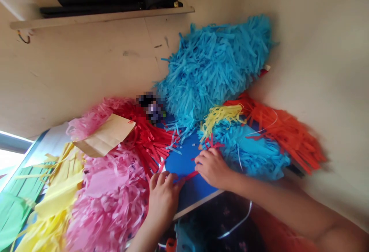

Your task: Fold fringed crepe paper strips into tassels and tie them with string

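Observation:
My left hand (163, 195) rests on the blue table top (184, 159) near its front edge, fingers curled and pinching one end of a thin red paper strip (188, 176). My right hand (212, 167) lies just to the right, fingers bent down on the other end of that strip, next to a pile of blue fringed paper (253, 154). Red fringed paper (147, 138) lies just beyond my left hand, and pink fringed paper (112, 198) spreads to its left.
A big heap of blue fringed paper (216, 67) leans in the wall corner. Orange fringe (288, 132) lies right, yellow fringe (221, 115) in the middle, yellow sheets (57, 194) and a brown paper piece (105, 136) left. A shelf (100, 15) holds black objects.

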Demonstrator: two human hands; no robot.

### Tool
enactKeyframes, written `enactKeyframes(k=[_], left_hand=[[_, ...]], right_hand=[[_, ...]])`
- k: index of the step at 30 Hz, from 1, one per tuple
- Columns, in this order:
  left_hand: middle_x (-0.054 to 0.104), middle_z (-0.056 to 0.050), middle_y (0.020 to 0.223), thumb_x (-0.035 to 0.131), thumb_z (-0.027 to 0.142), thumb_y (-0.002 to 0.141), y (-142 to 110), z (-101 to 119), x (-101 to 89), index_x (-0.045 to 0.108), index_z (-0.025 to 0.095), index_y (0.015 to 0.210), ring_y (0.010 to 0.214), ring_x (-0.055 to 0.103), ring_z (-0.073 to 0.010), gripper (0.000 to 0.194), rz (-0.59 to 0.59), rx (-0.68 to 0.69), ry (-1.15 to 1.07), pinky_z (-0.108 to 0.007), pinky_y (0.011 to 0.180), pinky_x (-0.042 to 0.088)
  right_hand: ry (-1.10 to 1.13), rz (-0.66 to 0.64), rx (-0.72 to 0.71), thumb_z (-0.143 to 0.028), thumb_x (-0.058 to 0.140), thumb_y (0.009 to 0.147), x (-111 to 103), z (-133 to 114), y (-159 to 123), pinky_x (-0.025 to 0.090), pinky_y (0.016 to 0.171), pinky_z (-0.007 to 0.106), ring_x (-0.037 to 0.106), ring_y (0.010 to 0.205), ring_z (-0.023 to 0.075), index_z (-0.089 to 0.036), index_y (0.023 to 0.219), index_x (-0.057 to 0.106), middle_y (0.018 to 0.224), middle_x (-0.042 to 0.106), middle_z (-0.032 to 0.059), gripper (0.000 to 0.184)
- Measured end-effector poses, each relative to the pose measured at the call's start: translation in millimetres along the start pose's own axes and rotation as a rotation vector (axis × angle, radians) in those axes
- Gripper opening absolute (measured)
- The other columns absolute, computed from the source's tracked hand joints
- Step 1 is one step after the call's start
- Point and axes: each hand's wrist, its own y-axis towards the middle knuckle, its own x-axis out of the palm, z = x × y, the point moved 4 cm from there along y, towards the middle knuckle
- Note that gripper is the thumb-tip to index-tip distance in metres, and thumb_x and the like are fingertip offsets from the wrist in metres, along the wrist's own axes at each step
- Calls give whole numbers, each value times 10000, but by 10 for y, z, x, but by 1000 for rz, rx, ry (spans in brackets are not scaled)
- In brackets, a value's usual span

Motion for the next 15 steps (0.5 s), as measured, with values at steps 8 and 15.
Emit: enactKeyframes(k=[8,15], left_hand=[[751,-20,899,614,89,855,92,178,-13,737,243,870,981,619,-266,198,-7,78,56,-493,993,357],[713,-16,799,579,141,883,162,218,11,704,237,793,877,612,-240,182,61,27,68,-469,974,366]], right_hand=[[-222,45,-427,-124,499,946,67,-247,74,301,844,429,501,866,229,-153,751,646,807,652,56,246],[-56,-35,-197,-239,618,873,102,-75,213,301,854,436,514,854,216,-180,738,678,822,700,41,159]])
